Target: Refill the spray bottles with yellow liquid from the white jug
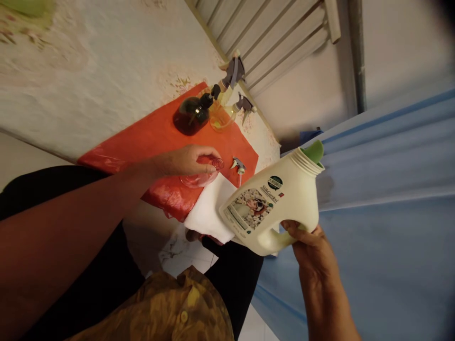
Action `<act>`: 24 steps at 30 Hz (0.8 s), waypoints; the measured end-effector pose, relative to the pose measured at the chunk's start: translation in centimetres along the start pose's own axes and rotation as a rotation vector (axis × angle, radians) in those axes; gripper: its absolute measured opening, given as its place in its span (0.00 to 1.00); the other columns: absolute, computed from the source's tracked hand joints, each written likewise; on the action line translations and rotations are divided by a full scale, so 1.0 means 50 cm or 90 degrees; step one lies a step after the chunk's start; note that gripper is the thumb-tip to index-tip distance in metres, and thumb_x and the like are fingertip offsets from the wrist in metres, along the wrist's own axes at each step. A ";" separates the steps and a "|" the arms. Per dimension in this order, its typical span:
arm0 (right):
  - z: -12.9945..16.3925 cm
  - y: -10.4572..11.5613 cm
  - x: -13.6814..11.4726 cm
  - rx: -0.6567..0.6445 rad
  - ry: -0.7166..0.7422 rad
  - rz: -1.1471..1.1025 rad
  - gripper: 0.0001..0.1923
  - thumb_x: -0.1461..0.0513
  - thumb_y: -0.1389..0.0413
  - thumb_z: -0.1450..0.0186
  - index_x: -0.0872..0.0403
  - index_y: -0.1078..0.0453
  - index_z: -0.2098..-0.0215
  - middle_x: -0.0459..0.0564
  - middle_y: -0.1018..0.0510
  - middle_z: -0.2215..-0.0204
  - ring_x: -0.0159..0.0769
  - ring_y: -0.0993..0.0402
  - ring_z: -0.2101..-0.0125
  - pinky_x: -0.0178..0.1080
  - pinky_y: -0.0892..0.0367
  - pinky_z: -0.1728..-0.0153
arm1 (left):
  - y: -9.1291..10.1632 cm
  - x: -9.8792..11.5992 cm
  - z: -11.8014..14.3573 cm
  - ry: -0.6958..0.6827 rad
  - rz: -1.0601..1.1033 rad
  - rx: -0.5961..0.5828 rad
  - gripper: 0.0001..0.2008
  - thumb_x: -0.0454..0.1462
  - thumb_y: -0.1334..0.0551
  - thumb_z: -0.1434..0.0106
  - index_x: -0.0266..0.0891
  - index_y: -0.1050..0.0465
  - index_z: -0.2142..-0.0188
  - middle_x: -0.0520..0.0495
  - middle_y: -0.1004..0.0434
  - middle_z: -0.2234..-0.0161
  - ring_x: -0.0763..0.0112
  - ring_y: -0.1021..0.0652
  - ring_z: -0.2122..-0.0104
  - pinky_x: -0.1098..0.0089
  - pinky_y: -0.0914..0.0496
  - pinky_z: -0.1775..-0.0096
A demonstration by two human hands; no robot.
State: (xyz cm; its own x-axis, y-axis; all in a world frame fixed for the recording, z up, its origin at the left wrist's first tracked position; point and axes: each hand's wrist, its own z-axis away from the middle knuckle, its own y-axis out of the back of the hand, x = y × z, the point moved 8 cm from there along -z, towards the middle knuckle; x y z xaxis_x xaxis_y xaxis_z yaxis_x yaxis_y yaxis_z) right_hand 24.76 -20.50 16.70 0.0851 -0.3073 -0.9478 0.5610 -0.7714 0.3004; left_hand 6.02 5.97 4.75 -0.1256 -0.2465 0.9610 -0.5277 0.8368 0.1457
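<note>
My right hand [313, 248] grips the handle of a cream detergent jug [273, 203] with a green spout, uncapped and tilted toward the upper right. My left hand [185, 161] is closed on a small clear bottle [204, 173] that rests on an orange plastic sheet [149, 137]. A white cloth [209, 210] lies under and beside that bottle. A loose spray trigger head [238, 166] lies on the sheet just right of my left hand.
A dark amber pump bottle [192, 113] and two clear spray bottles [223, 111] stand at the far end of the sheet. The pale patterned tabletop [88, 71] meets a ribbed panel [270, 33]. Blue fabric [387, 199] hangs at right.
</note>
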 end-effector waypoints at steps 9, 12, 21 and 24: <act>-0.018 -0.002 0.021 0.008 0.053 -0.080 0.21 0.72 0.36 0.62 0.53 0.25 0.68 0.43 0.20 0.74 0.33 0.26 0.74 0.38 0.28 0.67 | 0.005 0.003 0.004 0.025 -0.011 -0.009 0.20 0.44 0.38 0.43 0.41 0.28 0.51 0.48 0.22 0.52 0.58 0.24 0.51 0.63 0.34 0.47; -0.025 -0.002 0.033 0.013 0.047 -0.108 0.20 0.72 0.36 0.61 0.53 0.25 0.69 0.43 0.19 0.73 0.33 0.24 0.71 0.35 0.28 0.66 | 0.004 0.005 0.006 0.050 -0.024 -0.017 0.23 0.42 0.36 0.45 0.42 0.29 0.49 0.48 0.25 0.48 0.57 0.26 0.48 0.63 0.34 0.47; -0.042 -0.011 0.051 -0.017 0.052 -0.157 0.26 0.71 0.35 0.60 0.52 0.24 0.62 0.42 0.18 0.70 0.33 0.23 0.70 0.35 0.27 0.63 | 0.006 -0.002 0.037 0.019 -0.118 -0.050 0.36 0.42 0.34 0.47 0.40 0.43 0.39 0.46 0.34 0.42 0.55 0.30 0.46 0.65 0.35 0.47; -0.050 -0.015 0.057 -0.023 0.066 -0.163 0.25 0.71 0.35 0.60 0.52 0.24 0.62 0.44 0.17 0.69 0.34 0.23 0.69 0.38 0.27 0.62 | 0.010 -0.006 0.040 0.020 -0.110 -0.032 0.29 0.42 0.35 0.46 0.43 0.36 0.44 0.48 0.28 0.49 0.59 0.25 0.53 0.66 0.33 0.53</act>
State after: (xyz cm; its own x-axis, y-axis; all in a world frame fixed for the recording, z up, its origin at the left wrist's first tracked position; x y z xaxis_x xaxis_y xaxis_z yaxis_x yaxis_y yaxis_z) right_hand 26.62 -19.42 13.50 0.0191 -0.0452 -0.9988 0.6040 -0.7955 0.0475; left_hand 4.08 5.49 4.08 -0.0103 -0.3746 0.9271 -0.4966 0.8067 0.3204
